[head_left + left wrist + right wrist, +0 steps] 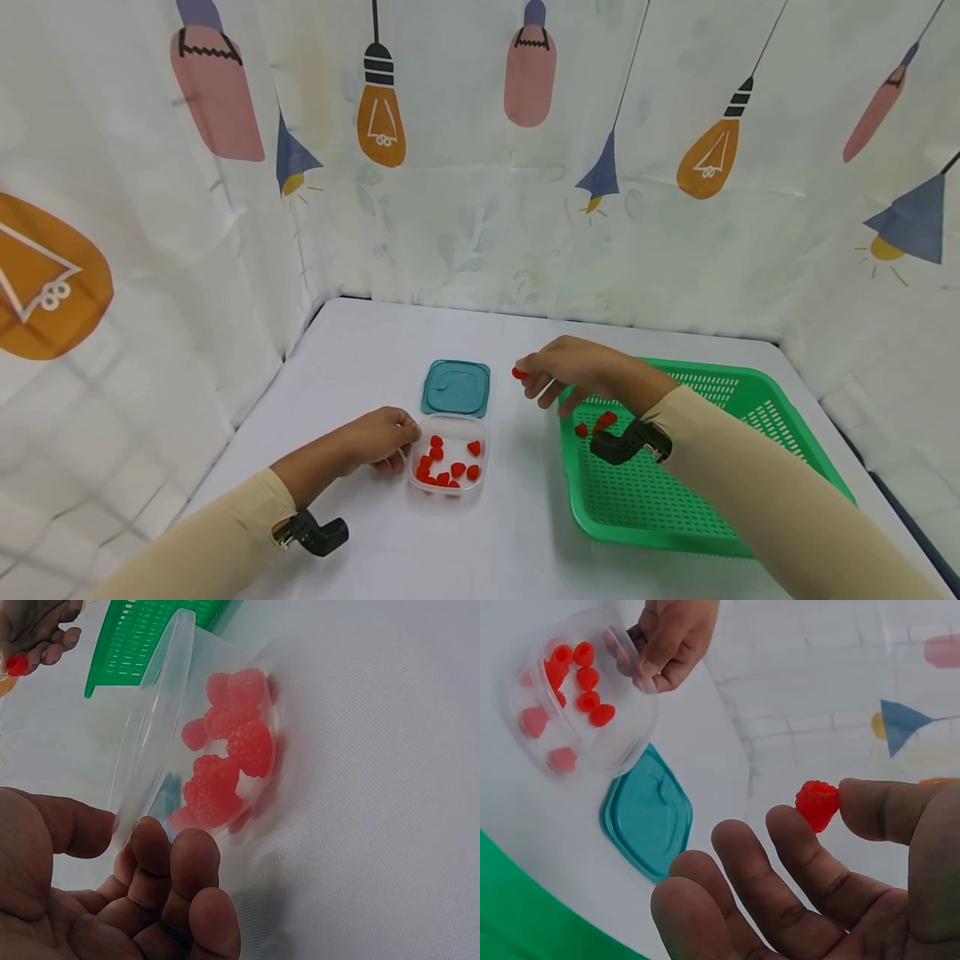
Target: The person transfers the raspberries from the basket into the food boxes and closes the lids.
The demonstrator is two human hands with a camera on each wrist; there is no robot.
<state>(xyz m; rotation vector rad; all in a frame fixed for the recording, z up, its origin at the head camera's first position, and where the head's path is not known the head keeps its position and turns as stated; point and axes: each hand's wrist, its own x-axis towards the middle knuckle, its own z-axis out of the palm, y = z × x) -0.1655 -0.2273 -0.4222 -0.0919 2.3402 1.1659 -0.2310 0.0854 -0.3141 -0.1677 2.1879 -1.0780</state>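
Between thumb and forefinger my right hand [577, 371] pinches a red raspberry [817, 805], held up near the green basket's left rim; its other fingers are spread apart. My left hand [381, 440] grips the rim of a clear plastic container [448, 421] at its left side, thumb on one face and fingertips on the other in the left wrist view. Several raspberries [250, 748] lie inside on the container's bottom. Just behind the container a teal lid [456, 387] lies flat on the table.
A green perforated basket [592, 527] stands on the right under my right forearm, with a few raspberries [606, 421] near its left wall. The white table [360, 350] is bounded by printed curtains [465, 225] at the back and sides.
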